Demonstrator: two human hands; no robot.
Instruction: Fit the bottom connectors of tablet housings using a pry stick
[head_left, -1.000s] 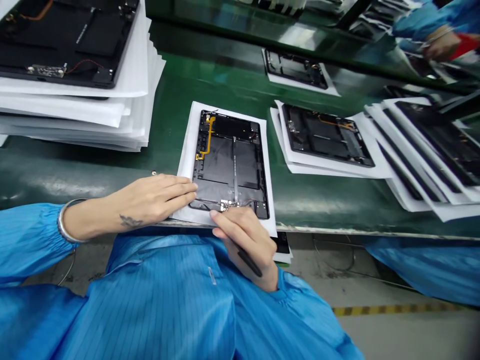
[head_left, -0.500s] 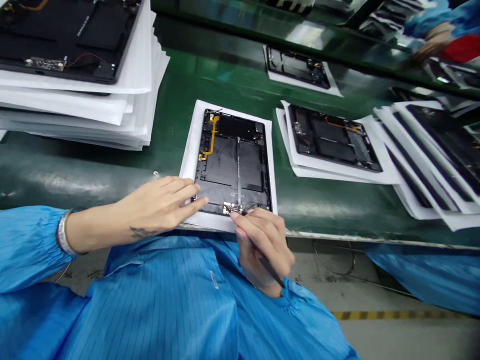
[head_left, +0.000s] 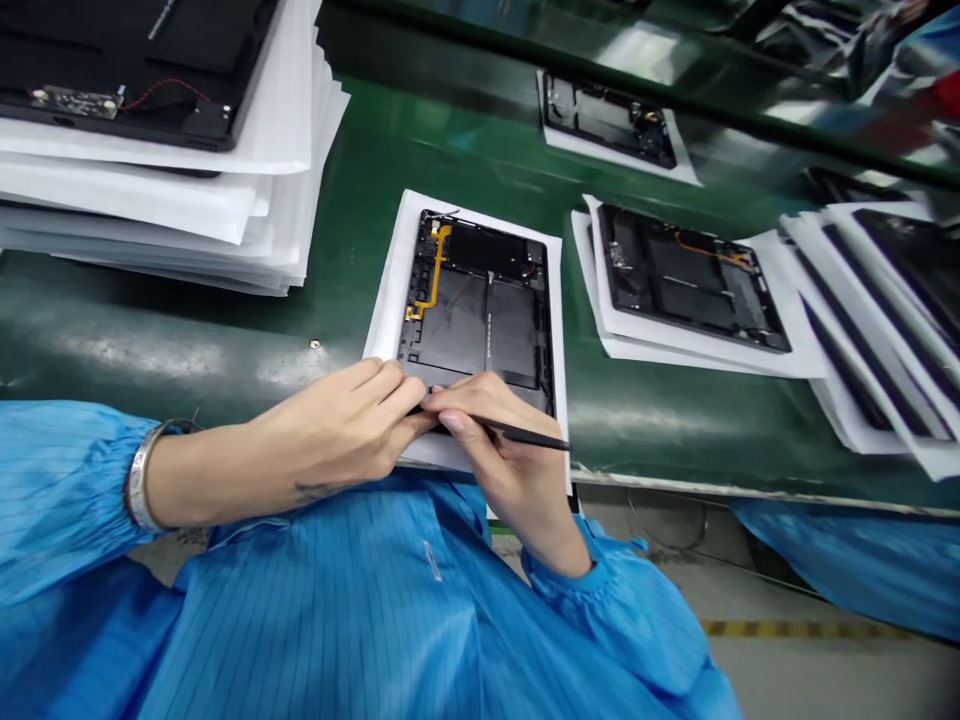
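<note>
An opened tablet housing (head_left: 457, 325) lies on a white sheet (head_left: 384, 290) at the bench's front edge, with black battery cells and a yellow ribbon cable (head_left: 431, 285) inside. Black tweezers (head_left: 525, 435) sit in the closed fingers of my right hand (head_left: 510, 430), over the housing's lower edge. My left hand (head_left: 367, 415) meets it there, its thumb and fingers drawn together at the lower left part of the housing. Whatever those left fingertips pinch is hidden. Both hands cover the small circuit board at the housing's bottom.
On the left rises a tall stack of white sheets (head_left: 285, 230) with a tablet housing (head_left: 150, 70) on top. More housings (head_left: 697, 280) on sheets lie to the right and behind. A tiny metal part (head_left: 314, 343) rests on the green bench (head_left: 442, 130). A co-worker's blurred sleeve shows top right.
My left hand has moved right and its fingers have closed together. My right hand has shifted left and up to meet it, and the tweezers now lie flatter. The view has shifted slightly.
</note>
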